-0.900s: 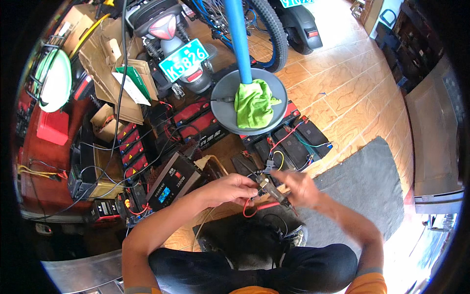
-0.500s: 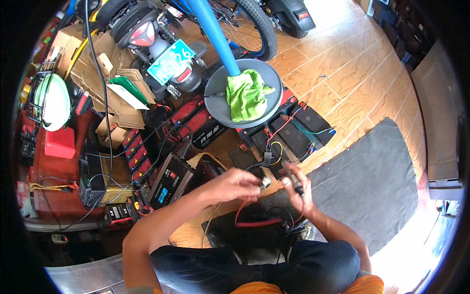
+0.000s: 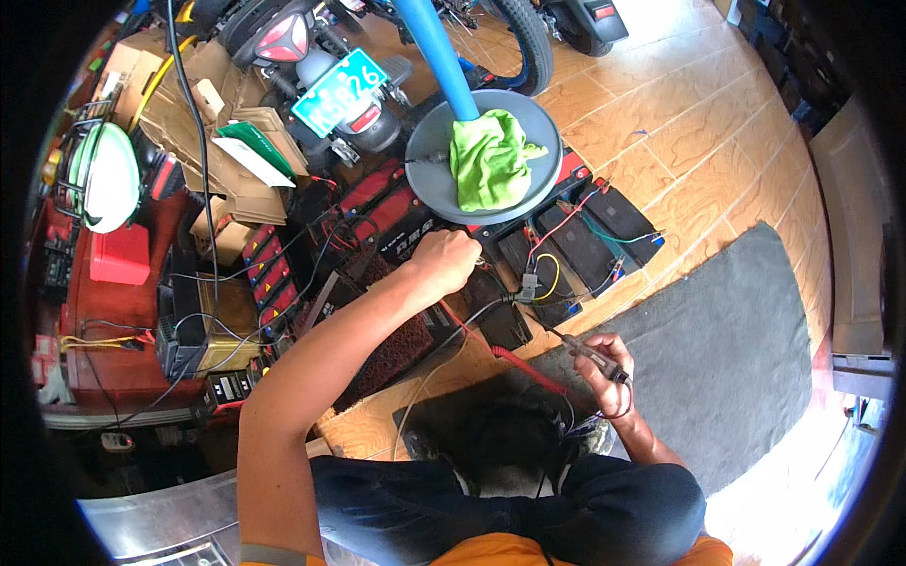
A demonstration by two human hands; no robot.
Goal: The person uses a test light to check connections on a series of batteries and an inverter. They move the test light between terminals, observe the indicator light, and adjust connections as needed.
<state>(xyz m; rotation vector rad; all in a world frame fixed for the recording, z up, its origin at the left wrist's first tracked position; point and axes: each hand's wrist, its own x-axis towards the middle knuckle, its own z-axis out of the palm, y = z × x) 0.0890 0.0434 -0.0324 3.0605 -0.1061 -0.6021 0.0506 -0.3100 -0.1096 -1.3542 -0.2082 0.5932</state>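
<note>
My left hand (image 3: 448,259) is closed at the front edge of the battery row, its fingertips down by a terminal. A red coiled lead (image 3: 528,368) runs from it toward my right side, and the lead's end is hidden in my fingers. In my right hand (image 3: 604,370) is a pen-shaped test probe (image 3: 590,354), grey with a black end and a thin tip pointing left toward the batteries. Black batteries (image 3: 576,250) are joined by red, yellow and green wires. A grey plug (image 3: 528,286) on a cable lies on the nearest ones.
A grey round tray (image 3: 425,193) with a green cloth (image 3: 491,160) stands over the batteries. Beyond are a scooter (image 3: 344,113) and a bicycle wheel (image 3: 524,47). Cardboard (image 3: 189,123) and a red box (image 3: 120,255) are at left. A dark mat (image 3: 717,349) covers the right floor.
My left hand has moved forward from near my lap to the battery row, stretching the red lead. My right hand has moved slightly right, and the probe's tip now points left toward the batteries.
</note>
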